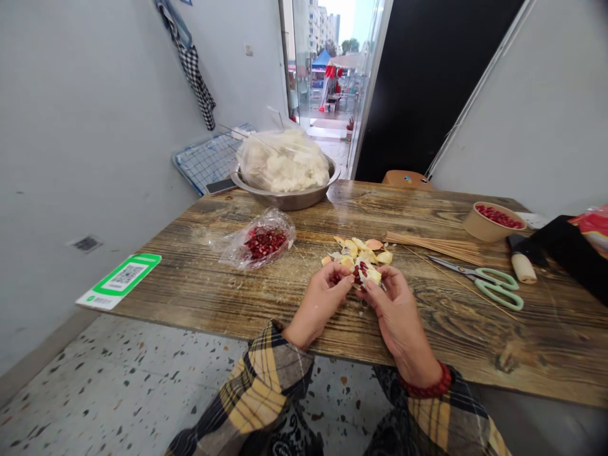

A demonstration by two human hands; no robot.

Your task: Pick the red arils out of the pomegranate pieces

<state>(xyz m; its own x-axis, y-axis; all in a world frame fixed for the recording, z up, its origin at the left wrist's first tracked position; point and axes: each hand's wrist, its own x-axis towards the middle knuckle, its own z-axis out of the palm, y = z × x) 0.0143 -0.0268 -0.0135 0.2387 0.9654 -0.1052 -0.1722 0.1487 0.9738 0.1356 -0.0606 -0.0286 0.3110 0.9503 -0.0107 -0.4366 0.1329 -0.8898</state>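
Observation:
Both my hands meet over the near part of a wooden table (199,291). My left hand (323,296) and my right hand (392,304) pinch a piece of pomegranate (363,272) between their fingertips; it shows red seeds and pale yellow pith. Behind it lie several torn peel pieces (361,247). A clear plastic bag of red seeds (261,244) lies to the left of my hands. My right wrist wears a red bead bracelet (427,386).
A metal basin (285,197) with a bag of white stuff stands at the far side. On the right are bamboo skewers (432,246), green-handled scissors (489,284), a paper bowl of seeds (494,221) and a knife handle (522,267). An open doorway lies beyond.

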